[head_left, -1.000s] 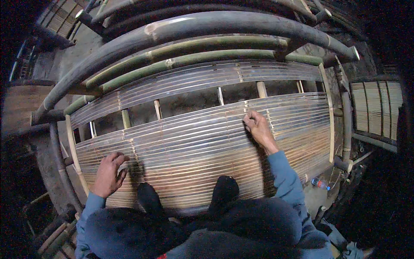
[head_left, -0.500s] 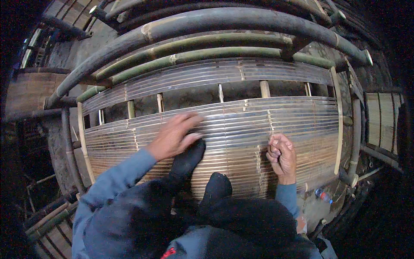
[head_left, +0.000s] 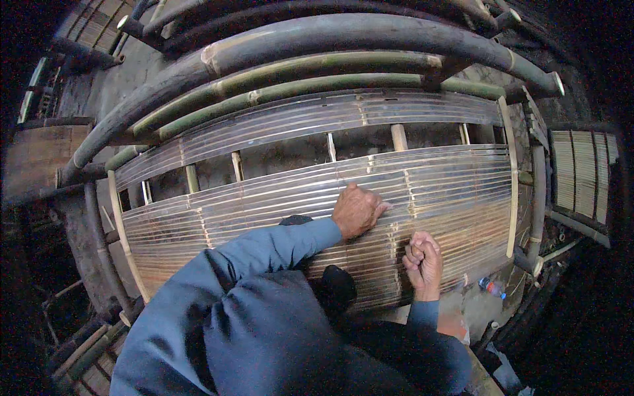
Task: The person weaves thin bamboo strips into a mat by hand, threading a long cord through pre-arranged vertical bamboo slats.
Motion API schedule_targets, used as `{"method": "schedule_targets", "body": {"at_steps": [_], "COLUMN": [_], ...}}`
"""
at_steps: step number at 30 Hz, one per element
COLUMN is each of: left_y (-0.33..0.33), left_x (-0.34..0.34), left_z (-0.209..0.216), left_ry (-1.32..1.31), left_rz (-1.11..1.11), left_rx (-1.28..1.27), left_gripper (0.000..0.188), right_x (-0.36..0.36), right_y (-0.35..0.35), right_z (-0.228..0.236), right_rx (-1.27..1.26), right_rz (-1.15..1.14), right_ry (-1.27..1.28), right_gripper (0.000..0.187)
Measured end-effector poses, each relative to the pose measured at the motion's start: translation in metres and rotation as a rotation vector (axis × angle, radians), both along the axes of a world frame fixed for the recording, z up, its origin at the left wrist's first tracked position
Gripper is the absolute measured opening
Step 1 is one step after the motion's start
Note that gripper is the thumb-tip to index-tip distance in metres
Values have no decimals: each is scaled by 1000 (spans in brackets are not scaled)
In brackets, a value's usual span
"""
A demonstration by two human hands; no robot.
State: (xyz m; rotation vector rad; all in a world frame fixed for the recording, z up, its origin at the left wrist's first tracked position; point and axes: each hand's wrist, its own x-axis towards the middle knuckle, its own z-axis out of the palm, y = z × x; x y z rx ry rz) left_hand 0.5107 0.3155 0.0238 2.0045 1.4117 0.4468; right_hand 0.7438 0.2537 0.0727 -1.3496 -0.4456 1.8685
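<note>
A wide panel of thin bamboo strips point(head_left: 277, 204) lies in front of me, its strips running left to right. My left hand point(head_left: 358, 210) is over the middle of the panel, fingers curled and pinched toward the right. Whatever is between its fingertips is too small to make out. Near it, on the right, my right hand point(head_left: 423, 263) is closed with the palm side up above the strips. Anything within its fingers is hidden. My dark-covered foot point(head_left: 337, 284) rests on the panel's near part.
Thick bamboo poles point(head_left: 330, 36) run across the far side. Pale end slats point(head_left: 512, 178) edge the panel, and a gap with short crosspieces point(head_left: 399, 136) splits it. A plastic bottle point(head_left: 492, 288) lies at the right. Another slatted panel point(head_left: 581, 175) stands farther right.
My left hand has moved right across the strips, from open fingers to a pinch, closer to my right hand. My body leans forward. My right hand stays closed, slightly lower.
</note>
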Motion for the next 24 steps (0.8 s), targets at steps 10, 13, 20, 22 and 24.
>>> {"method": "schedule_targets", "body": {"at_steps": [10, 13, 20, 22, 24], "left_y": [31, 30, 50, 62, 61], "left_x": [-89, -112, -132, -141, -144], "left_z": [-8, -23, -41, -53, -63], "left_ry": [-33, -19, -213, -305, -273], "left_rz": [364, 435, 409, 454, 533], "left_rx": [196, 26, -282, -547, -452], "left_gripper": [18, 18, 21, 22, 20], "right_x": [96, 87, -58, -109, -147], "right_y": [21, 58, 165, 180, 197], "right_z": [77, 86, 39, 9, -11], "right_rx": [469, 568, 1048, 1315, 1139], "right_rz": [-168, -181, 924, 983, 1257], "right_ry": [-252, 248, -668, -800, -1137], "right_gripper": [12, 14, 37, 32, 22]}}
